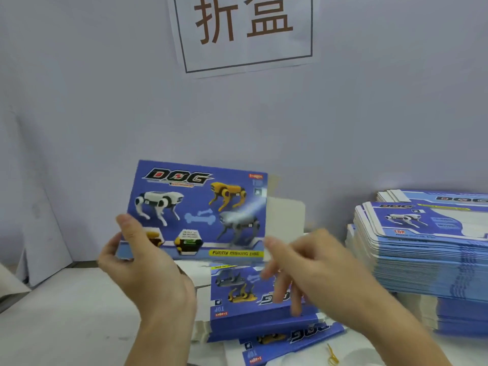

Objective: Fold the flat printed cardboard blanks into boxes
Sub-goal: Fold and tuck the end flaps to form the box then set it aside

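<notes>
Up front, blank in hand: a glossy blue printed cardboard blank (198, 210) is held upright above the worktop (66, 313), its flat rectangular face showing three robot dogs, a pale bone and the word DOG in black.
Left hand: the left hand (142, 265) grips the blank's lower left corner, thumb laid over the printed face and fingers (111, 249) curled round behind the edge.
Right hand: the right hand (314, 262) hovers just beside the blank's lower right corner, blurred, its fingers (295, 294) spread loose and pointing down, holding nothing; whether the thumb tip touches the card I cannot tell.
Plain flap: a bare, unprinted greyish-white panel (287, 215) with a rounded corner shows behind the blank's right edge.
Card on the worktop: more of the same blue printed card (237, 291) lies flat below the hands, print upside down, overlapping in a loose fan with pale raw edges showing.
Stack at right: a tall pile of flat blanks (422, 249) sits well apart on the right, thin layered edges striped blue and white, corners rounded.
Wall: pale, smooth, with a white paper sign (245, 33) bearing two large brown characters in a thin dark frame.
Small item: a thin yellow rubber band (332, 355) lies near the lower edge.
</notes>
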Demonstrator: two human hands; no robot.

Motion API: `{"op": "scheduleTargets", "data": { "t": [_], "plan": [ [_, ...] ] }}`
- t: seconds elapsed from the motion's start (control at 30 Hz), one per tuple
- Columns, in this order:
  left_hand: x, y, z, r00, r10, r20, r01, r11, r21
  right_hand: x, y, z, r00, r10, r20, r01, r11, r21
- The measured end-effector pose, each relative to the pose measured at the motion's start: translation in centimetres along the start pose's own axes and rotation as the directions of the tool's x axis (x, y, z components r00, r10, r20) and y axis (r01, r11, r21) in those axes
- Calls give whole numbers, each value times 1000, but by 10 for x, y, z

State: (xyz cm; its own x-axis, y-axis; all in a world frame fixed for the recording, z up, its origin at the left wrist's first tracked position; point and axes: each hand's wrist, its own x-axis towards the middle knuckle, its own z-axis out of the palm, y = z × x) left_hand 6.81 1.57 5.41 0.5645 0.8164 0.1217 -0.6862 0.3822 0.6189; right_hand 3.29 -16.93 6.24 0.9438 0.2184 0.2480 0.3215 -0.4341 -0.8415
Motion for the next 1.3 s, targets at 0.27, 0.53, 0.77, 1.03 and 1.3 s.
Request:
{"op": "scheduleTargets", "data": {
  "t": [0.27,0.53,0.77,1.03,1.3],
  "plan": [
    [-40,-30,5,675,-518,525,443,854,273,14,8,20,939,251,-234,17,647,762],
    [-22,-20,-4,599,-484,638,148,850,506,10,29,-10,854,65,-517,260,808,529],
    [-8,6,-6,489,-391,780,77,910,408,4,37,-11,982,-182,-57,190,957,218],
    [-33,-16,-2,529,-248,812,-20,952,304,8,45,-9,976,-177,-126,211,907,363],
    [-40,-36,-4,589,-256,767,-59,933,356,14,46,4,887,-238,-396,379,864,331]
  ]
}}
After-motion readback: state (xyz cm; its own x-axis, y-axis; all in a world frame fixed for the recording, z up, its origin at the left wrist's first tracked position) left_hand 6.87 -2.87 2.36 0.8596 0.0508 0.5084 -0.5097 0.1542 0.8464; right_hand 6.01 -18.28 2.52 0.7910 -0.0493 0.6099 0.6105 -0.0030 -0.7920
